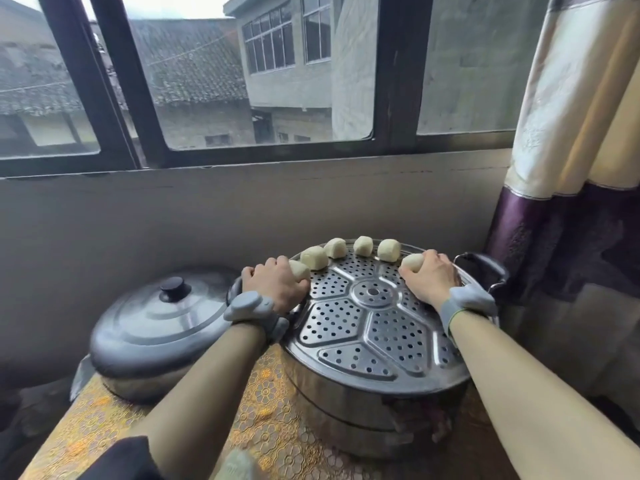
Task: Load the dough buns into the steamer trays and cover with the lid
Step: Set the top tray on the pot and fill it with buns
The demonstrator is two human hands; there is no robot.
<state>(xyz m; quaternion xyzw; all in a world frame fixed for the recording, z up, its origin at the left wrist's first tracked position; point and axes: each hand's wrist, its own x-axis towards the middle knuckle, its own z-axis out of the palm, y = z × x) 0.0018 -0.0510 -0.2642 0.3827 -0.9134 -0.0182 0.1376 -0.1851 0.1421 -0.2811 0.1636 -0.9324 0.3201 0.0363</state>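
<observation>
2 soft, light dough buns (pixel 412 262) in my grip, left hand (pixel 277 285) and right hand (pixel 431 280) each curled round 1 on the steamer tray (pixel 346 322); I'd cup the sides, no squeezing.

— Where are we standing?
— We are standing in a home kitchen corner, cooking beside a window (pixel 398 98) with a cream and purple curtain (pixel 571 133) hanging at its right.
— What are we going by?
— We are looking at a steel steamer tray (pixel 346 327) and a pot lid (pixel 156 323) sitting on a gold-flowered surface (pixel 263 410), and old tiled roofs (pixel 194 64) are showing outside.
</observation>
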